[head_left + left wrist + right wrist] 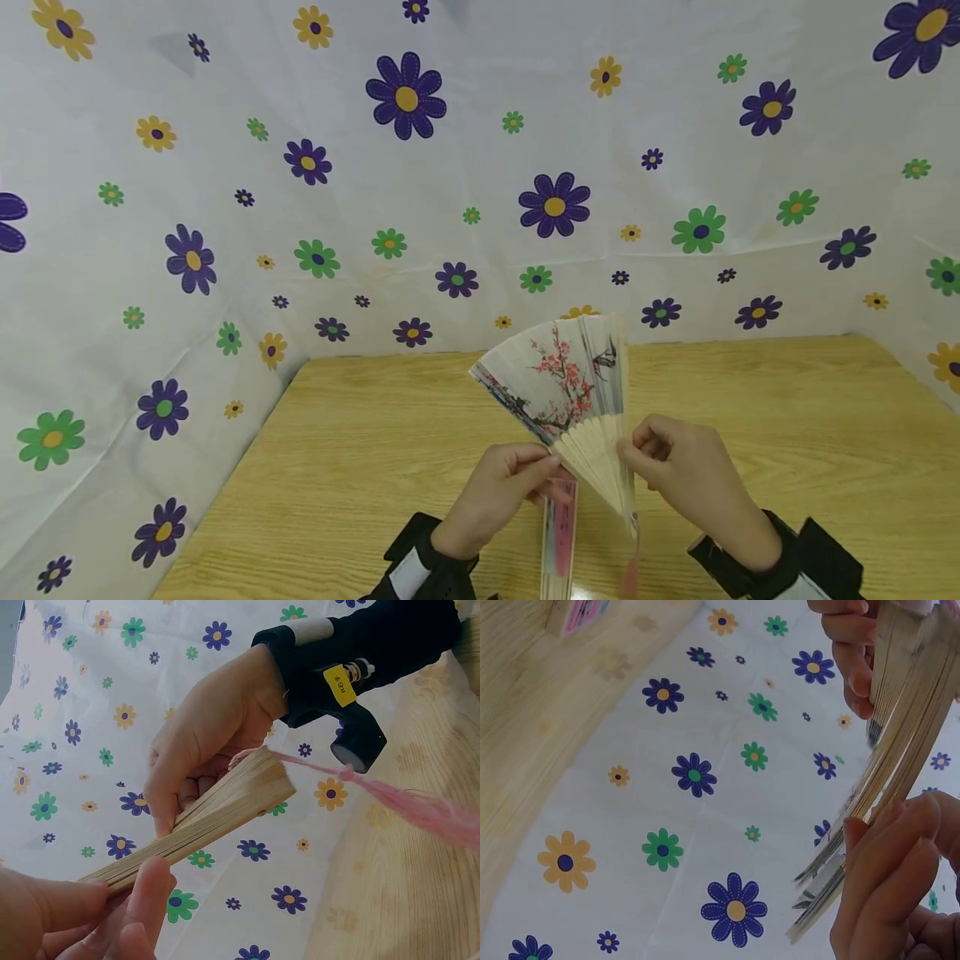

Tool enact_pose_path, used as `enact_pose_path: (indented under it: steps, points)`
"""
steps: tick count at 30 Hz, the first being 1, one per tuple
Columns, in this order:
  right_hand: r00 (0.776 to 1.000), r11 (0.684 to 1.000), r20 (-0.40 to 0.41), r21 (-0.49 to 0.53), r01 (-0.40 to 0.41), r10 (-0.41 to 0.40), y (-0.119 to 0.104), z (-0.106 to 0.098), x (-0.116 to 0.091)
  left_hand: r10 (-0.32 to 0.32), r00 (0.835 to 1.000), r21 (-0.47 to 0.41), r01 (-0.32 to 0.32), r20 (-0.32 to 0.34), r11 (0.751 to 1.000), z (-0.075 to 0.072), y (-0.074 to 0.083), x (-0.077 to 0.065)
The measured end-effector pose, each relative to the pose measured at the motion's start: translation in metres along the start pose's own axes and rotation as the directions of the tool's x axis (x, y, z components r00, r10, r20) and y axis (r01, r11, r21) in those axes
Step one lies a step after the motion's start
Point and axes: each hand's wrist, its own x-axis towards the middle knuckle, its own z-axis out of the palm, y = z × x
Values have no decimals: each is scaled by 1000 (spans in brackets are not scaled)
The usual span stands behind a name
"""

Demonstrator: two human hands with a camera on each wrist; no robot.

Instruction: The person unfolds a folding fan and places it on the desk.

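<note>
A folding fan [562, 375], partly spread, stands above the table with its white leaf up, painted with a red blossom branch. My left hand [504, 485] pinches its left outer rib between thumb and fingers. On the other side, my right hand [686, 467] pinches the right edge of the ribs. The ribs meet at the bottom, where a pink tassel [420, 806] hangs from the pivot. In the left wrist view the bare wooden ribs [202, 825] run between both hands. The right wrist view shows the fan [900, 735] edge-on, its folds close together.
A long narrow box [558, 542] with a pink and grey face lies on the wooden table [360, 450] below my left hand. White cloth [480, 167] printed with flowers covers the back and sides. Dark wrist straps [780, 558] sit on both arms.
</note>
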Motion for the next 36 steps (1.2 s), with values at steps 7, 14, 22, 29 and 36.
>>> enact_pose_path:
  steps: [7,14,22,29,36]
  points:
    - [998,999,-27,23,-49,50,3,-5,3,4,1000,-16,-4,-9,1000,-1,0,0]
    - [995,993,-58,87,-82,87,5,-7,7,-3,998,-34,0,-65,999,-1,2,0]
    - [980,952,-34,245,-184,198,11,-11,14,18,989,-53,-27,-150,998,1,3,1]
    - [954,828,137,473,-300,267,17,-10,22,16,986,-66,-27,-167,997,0,3,2]
    - [942,719,239,609,-335,236,28,-13,26,40,973,-97,-63,-227,993,-2,1,4]
